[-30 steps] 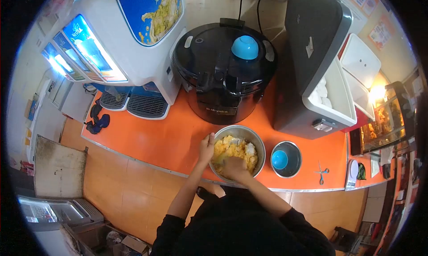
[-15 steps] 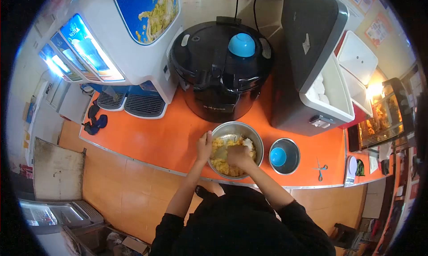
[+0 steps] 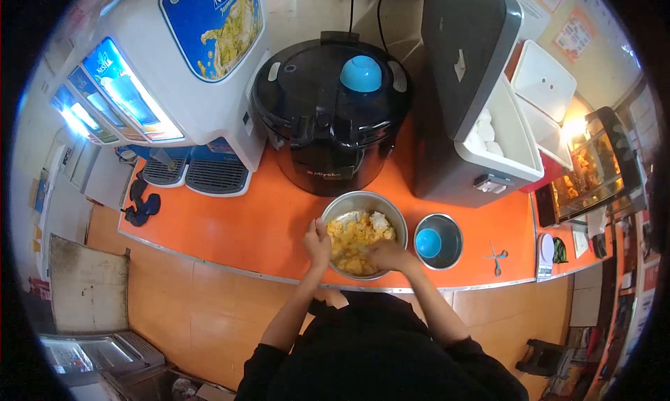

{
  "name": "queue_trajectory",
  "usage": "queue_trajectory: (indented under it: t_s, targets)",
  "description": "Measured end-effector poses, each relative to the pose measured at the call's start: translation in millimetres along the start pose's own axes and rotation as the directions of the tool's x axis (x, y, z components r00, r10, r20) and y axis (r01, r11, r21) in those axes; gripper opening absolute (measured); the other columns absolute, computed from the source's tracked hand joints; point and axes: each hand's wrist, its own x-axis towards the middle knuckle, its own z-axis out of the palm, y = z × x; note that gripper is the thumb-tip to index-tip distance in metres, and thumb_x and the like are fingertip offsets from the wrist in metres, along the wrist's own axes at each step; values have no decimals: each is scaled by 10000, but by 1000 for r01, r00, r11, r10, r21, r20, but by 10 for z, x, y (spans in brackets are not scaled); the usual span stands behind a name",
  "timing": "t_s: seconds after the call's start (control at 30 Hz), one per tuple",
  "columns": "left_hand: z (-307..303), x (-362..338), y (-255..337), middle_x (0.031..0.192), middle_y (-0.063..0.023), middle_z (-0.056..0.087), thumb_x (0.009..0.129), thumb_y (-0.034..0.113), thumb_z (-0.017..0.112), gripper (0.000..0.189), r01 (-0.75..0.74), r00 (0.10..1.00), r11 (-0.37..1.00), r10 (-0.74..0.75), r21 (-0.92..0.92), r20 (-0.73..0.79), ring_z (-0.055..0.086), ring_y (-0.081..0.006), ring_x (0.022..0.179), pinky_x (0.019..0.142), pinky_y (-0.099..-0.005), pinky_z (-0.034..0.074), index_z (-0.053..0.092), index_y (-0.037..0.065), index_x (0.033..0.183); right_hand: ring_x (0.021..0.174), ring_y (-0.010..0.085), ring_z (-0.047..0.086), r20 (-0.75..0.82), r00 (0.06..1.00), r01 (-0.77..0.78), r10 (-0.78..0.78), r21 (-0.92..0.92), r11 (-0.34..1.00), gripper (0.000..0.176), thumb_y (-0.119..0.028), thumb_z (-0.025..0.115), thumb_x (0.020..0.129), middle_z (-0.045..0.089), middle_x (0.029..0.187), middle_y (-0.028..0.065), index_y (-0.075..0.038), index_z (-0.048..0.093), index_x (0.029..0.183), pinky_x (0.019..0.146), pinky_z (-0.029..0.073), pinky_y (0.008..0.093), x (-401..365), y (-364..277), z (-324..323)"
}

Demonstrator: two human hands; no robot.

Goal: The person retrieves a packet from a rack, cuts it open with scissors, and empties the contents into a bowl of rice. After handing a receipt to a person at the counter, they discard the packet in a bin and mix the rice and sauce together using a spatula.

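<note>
A steel bowl [image 3: 403, 226] stands near the counter's front edge, holding crumbly yellow food [image 3: 343, 235] that looks like rice, with a white clump [image 3: 379, 223] at its right. My left hand [image 3: 317, 244] is closed on the bowl's left rim. Inside the bowl, at its lower right, my right hand [image 3: 385, 255] is closed, low against the yellow food; what its fingers hold is hard to make out. Just right of the bowl stands a smaller steel pot [image 3: 456, 242] with a light blue cup [image 3: 427, 242] in it.
Behind the bowl is a black rice cooker [image 3: 328, 146] with a blue bowl [image 3: 361, 74] on its lid. A drink dispenser [image 3: 216, 115] stands left, an open grey cooler box [image 3: 447, 167] right. Scissors [image 3: 497, 256] and a small scale [image 3: 545, 254] lie on the orange counter [image 3: 209, 230].
My right hand has moved lower and slightly right within the bowl, uncovering more yellow food. My left hand still grips the rim. The camera view has shifted a little.
</note>
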Motion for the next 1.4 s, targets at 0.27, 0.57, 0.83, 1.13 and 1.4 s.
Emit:
queue_trajectory:
  t_s: [0.27, 0.57, 0.83, 1.13, 1.4]
  targets:
    - [272, -603, 271, 952, -224, 578, 1008, 203, 329, 303, 62, 983, 976, -96, -207, -158, 577, -362, 893, 782, -426, 432, 529, -10, 1087, 862, 324, 658, -147, 989, -22, -29, -331, 944, 277, -177, 445, 881, 655, 915, 230, -27, 678, 897, 696, 529, 438, 934, 1155, 489]
    - [267, -595, 296, 959, -200, 591, 1005, 210, 316, 299, 80, 979, 940, -137, -333, -152, 599, -321, 859, 772, -397, 450, 510, 0, 1095, 799, 335, 684, -106, 945, -326, 308, -252, 911, 404, -396, 597, 768, 676, 833, 219, -16, 691, 867, 694, 541, 432, 109, -370, 106]
    - [225, -503, 60, 1017, -186, 548, 986, 151, 358, 268, -30, 999, 939, 17, -343, -42, 549, -315, 999, 865, -397, 418, 478, -10, 1162, 803, 319, 684, -178, 967, -232, 183, -315, 920, 361, -363, 602, 770, 684, 849, 192, -22, 678, 861, 672, 542, 420, 405, 127, 601]
    - [159, 503, 213, 1215, -237, 547, 985, 320, 386, 453, -67, 911, 955, 176, -288, 373, 514, -363, 1157, 979, -402, 388, 480, -35, 1251, 949, 336, 658, 25, 906, -408, 422, -210, 889, 352, -293, 536, 804, 647, 1028, 257, -2, 678, 941, 819, 508, 450, 295, -92, 191]
    - [431, 541, -95, 1105, -274, 608, 982, 465, 310, 585, -30, 925, 1000, 28, 1, 380, 567, -424, 1064, 910, -449, 441, 534, -8, 1244, 930, 369, 643, -74, 971, -236, 229, -111, 965, 434, -368, 522, 844, 652, 985, 241, 25, 670, 953, 846, 493, 457, 867, 643, 515]
